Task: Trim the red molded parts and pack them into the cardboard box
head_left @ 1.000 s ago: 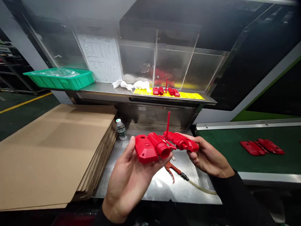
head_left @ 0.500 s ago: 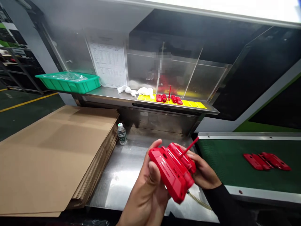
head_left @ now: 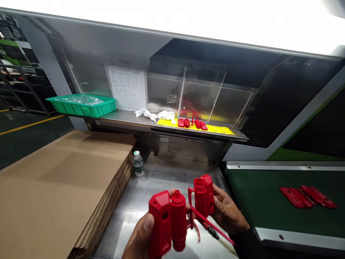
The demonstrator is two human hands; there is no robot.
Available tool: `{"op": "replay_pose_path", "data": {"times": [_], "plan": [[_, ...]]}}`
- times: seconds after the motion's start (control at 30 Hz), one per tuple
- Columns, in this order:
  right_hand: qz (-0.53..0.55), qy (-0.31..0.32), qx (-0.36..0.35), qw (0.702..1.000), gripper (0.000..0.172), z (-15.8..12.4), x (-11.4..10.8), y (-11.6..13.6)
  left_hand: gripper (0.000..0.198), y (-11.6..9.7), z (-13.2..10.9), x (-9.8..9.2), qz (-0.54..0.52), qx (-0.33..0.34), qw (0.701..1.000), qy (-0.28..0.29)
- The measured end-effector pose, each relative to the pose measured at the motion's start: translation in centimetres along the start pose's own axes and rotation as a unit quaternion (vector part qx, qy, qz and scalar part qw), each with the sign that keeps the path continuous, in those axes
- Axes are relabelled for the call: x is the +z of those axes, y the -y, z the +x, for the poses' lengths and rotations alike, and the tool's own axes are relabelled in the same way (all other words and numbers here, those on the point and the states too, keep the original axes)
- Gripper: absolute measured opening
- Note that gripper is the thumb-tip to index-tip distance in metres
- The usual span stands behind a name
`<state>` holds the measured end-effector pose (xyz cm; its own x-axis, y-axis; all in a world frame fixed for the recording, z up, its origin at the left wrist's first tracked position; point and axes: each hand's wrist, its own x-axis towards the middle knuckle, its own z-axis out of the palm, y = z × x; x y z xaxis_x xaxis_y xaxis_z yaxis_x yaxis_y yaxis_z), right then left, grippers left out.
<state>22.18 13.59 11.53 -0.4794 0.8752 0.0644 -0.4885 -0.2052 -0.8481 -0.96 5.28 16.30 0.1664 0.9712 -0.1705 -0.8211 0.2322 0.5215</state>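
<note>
Between my two hands is a glossy red moulded plastic part (head_left: 178, 221), made of blocks and cylinders linked by a thin runner frame. My left hand (head_left: 138, 235) is closed on its left block, thumb on the front face. My right hand (head_left: 229, 210) grips the right block (head_left: 208, 196) from the side, beside a threaded cylinder (head_left: 199, 198). A long thin red sprue (head_left: 215, 227) sticks out from the runner toward the lower right. Behind it a thin hose (head_left: 229, 248) with a black fitting lies on the metal table (head_left: 161, 180), partly hidden.
Stacked cardboard sheets (head_left: 67, 172) fill the left, with a water bottle (head_left: 138, 164) beside them. On the back shelf are a green tray (head_left: 83, 108), white cloths (head_left: 165, 116) and red parts (head_left: 199, 125) on yellow sheet. More red parts (head_left: 307, 196) lie on the green conveyor (head_left: 256, 194) at right.
The red part has been turned from a slanted pose to a more upright one, its blocks now seen apart. The sprue swung from pointing up-right to down-right. My view tilted up slightly.
</note>
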Motion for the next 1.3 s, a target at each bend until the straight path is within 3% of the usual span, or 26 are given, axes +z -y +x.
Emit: {"op": "replay_pose_path", "data": {"times": [0.1,0.23,0.4,0.5,0.57,0.63,0.67,0.73,0.77,0.83,0.93,1.03,1.17,1.3], "plan": [[-0.042,0.004,0.011,0.999,0.048,-0.3,1.8,0.7,0.040,-0.9,1.0,-1.3,-0.044,0.006,0.998,-0.048],[-0.108,0.020,0.025,0.994,0.050,-0.6,4.7,1.4,0.040,-2.0,3.0,-3.5,-0.034,0.029,0.997,-0.057],[-0.112,0.025,0.035,0.993,0.042,-0.1,7.4,1.7,0.039,-1.8,4.6,-5.9,0.007,0.034,0.997,-0.074],[-0.128,0.009,0.049,0.991,0.045,0.6,7.4,1.8,0.035,-1.4,4.9,-6.3,0.029,0.039,0.995,-0.087],[-0.166,-0.009,0.048,0.985,0.047,0.9,6.5,1.6,0.026,-1.4,4.9,-6.3,0.052,0.018,0.991,-0.125],[-0.286,-0.041,-0.013,0.957,0.042,1.0,5.0,1.1,0.028,-1.6,5.0,-6.3,0.043,-0.042,0.985,-0.159],[-0.362,-0.049,-0.058,0.929,0.034,0.9,4.0,0.7,0.030,-1.6,5.0,-6.5,0.019,-0.079,0.983,-0.166],[-0.446,-0.063,-0.120,0.885,0.016,0.7,2.1,-0.7,0.031,-1.4,4.8,-7.0,-0.047,-0.145,0.975,-0.161],[-0.444,-0.069,-0.123,0.885,0.009,0.6,1.2,-1.7,0.030,-1.1,4.7,-7.4,-0.073,-0.172,0.970,-0.158],[-0.378,-0.102,-0.083,0.917,0.008,0.3,-0.1,-4.2,0.027,0.0,4.3,-8.1,-0.078,-0.185,0.964,-0.174],[-0.288,-0.149,0.027,0.946,0.028,-0.1,-0.8,-9.0,0.031,1.8,3.8,-9.1,0.033,-0.052,0.970,-0.237],[-0.234,-0.169,0.158,0.944,0.043,-0.7,-1.3,-14.1,0.036,2.5,3.6,-10.2,0.091,0.079,0.954,-0.276],[-0.279,-0.253,0.187,0.907,0.054,-1.9,-3.3,-19.4,0.030,2.4,3.4,-11.6,0.044,0.082,0.948,-0.305],[-0.360,-0.314,0.175,0.861,0.054,-3.6,-6.0,-22.1,0.032,3.8,3.4,-12.0,0.038,0.038,0.955,-0.291]]}}
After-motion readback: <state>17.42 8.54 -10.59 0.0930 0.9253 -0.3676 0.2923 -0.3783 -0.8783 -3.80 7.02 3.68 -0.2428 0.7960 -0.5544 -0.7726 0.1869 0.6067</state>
